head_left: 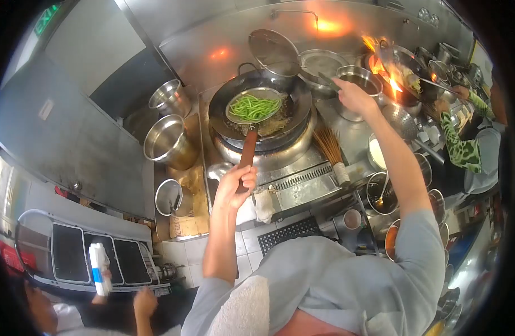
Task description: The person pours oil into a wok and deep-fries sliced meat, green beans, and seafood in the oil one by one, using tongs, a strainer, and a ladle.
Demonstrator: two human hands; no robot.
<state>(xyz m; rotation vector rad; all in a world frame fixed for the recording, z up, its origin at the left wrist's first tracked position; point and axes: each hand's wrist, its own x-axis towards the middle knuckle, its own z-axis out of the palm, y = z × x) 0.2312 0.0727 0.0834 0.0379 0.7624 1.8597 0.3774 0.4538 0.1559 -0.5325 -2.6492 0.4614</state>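
Note:
My left hand (235, 186) is wrapped round the wooden handle of a strainer (249, 147). Green beans (254, 107) lie in its round basket, held over a large black wok (218, 115) with bubbling liquid in it. My right hand (356, 96) is stretched out to the right of the wok, closed on a dark handle (327, 80). What that handle belongs to is unclear. Just beyond this hand is a metal pot (375, 84) of dark liquid. A round mesh strainer (273, 52) rests tilted at the wok's far rim.
Flames (393, 84) rise round a second wok at right, where a co-worker's patterned sleeve (462, 143) shows. A bamboo brush (329, 147) lies right of the wok. Steel pots (170, 143) stand at left. Another person's hand (145, 302) is at lower left.

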